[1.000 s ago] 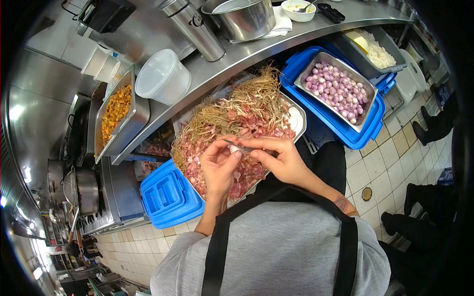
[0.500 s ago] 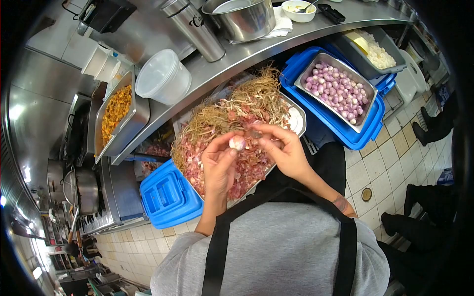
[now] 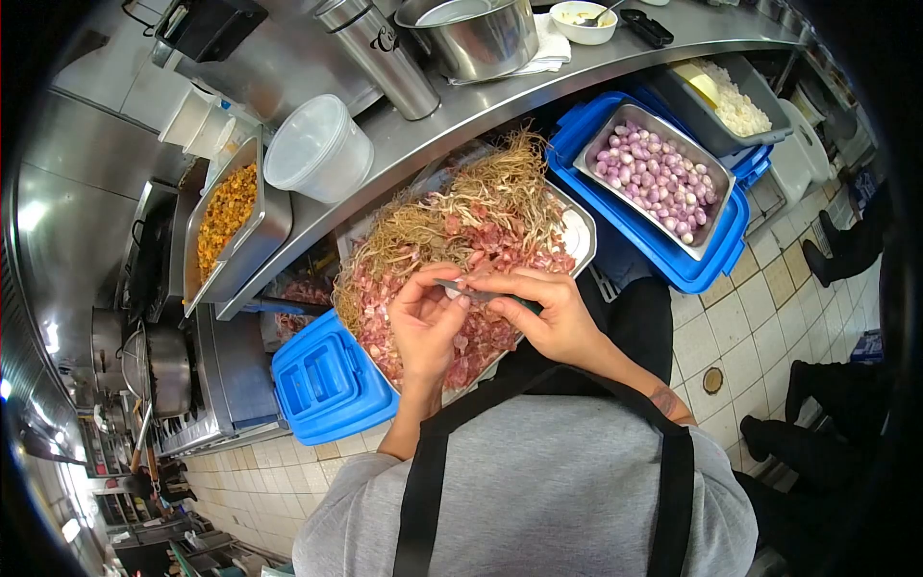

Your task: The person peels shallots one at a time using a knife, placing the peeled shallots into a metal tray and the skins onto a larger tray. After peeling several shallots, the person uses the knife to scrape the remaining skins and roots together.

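Note:
My left hand [image 3: 426,322] pinches a small shallot [image 3: 461,285], mostly hidden behind the fingertips. In my right hand [image 3: 550,313] is a small knife [image 3: 475,294], its blade laid against the shallot and its handle largely covered by the fingers. Both hands meet above a large metal tray [image 3: 588,231] heaped with reddish shallot skins [image 3: 385,308] and dry, stringy roots [image 3: 510,173]. To the right, a steel pan [image 3: 699,248] full of peeled purple shallots [image 3: 659,173] rests on a blue lid [image 3: 567,144].
A blue lid [image 3: 332,380] sits left of the tray. On the steel counter [image 3: 413,144] stand a clear plastic tub [image 3: 322,149], a steel tumbler [image 3: 385,62] and a pot [image 3: 471,43]. A grey bin [image 3: 769,91] holds chopped white pieces. Other people's dark shoes [image 3: 827,255] show at right.
The knife has come across to the shallot, and my right hand has moved slightly left towards my left hand. The shallot, plainly visible before, is now mostly covered.

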Available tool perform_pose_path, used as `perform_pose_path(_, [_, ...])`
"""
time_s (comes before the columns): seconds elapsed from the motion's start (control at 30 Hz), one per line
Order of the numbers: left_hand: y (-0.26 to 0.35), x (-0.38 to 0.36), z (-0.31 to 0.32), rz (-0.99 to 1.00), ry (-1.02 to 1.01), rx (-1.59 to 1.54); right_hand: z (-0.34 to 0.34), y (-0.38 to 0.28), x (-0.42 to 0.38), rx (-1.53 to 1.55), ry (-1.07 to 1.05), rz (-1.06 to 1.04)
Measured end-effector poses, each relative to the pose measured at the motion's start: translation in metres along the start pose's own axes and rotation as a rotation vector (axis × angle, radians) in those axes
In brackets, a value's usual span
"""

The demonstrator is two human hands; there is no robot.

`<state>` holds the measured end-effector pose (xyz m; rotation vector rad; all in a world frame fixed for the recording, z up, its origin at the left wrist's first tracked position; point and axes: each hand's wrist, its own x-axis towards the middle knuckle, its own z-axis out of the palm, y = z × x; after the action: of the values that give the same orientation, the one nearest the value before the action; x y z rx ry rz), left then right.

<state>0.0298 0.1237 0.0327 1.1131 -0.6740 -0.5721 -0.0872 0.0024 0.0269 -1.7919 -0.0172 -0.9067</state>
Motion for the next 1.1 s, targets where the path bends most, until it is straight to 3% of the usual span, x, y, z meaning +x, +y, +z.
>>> perform_pose_path(0.13, [-0.002, 0.001, 0.000, -0.005, -0.020, -0.048, -0.004, -0.004, -0.005, 0.638, -0.067, 0.516])
perform_pose_path(0.2, [-0.002, 0.002, 0.000, -0.005, -0.067, -0.091, -0.009, 0.000, -0.005, 0.829, -0.091, 0.619])
perform_pose_path(0.37, [-0.006, 0.003, -0.005, -0.013, -0.185, -0.159, -0.007, 0.002, -0.003, 0.700, 0.072, 0.564])
perform_pose_path(0.53, [0.001, 0.002, -0.003, -0.143, -0.177, -0.312, -0.008, 0.019, -0.005, 0.483, 0.297, 0.444])
perform_pose_path(0.73, [0.000, 0.004, 0.000, -0.109, -0.086, -0.276, -0.005, 0.004, -0.005, 0.351, 0.176, 0.465])
perform_pose_path(0.87, [-0.009, 0.001, -0.006, -0.091, -0.002, -0.229, 0.002, -0.001, -0.004, 0.307, 0.082, 0.355])
perform_pose_path(1.0, [-0.008, 0.002, -0.007, -0.052, -0.008, -0.171, 0.002, -0.001, -0.005, 0.227, -0.074, 0.290])
perform_pose_path(1.1, [-0.001, 0.003, -0.004, -0.030, -0.045, -0.134, 0.000, -0.005, -0.004, 0.187, -0.057, 0.302])
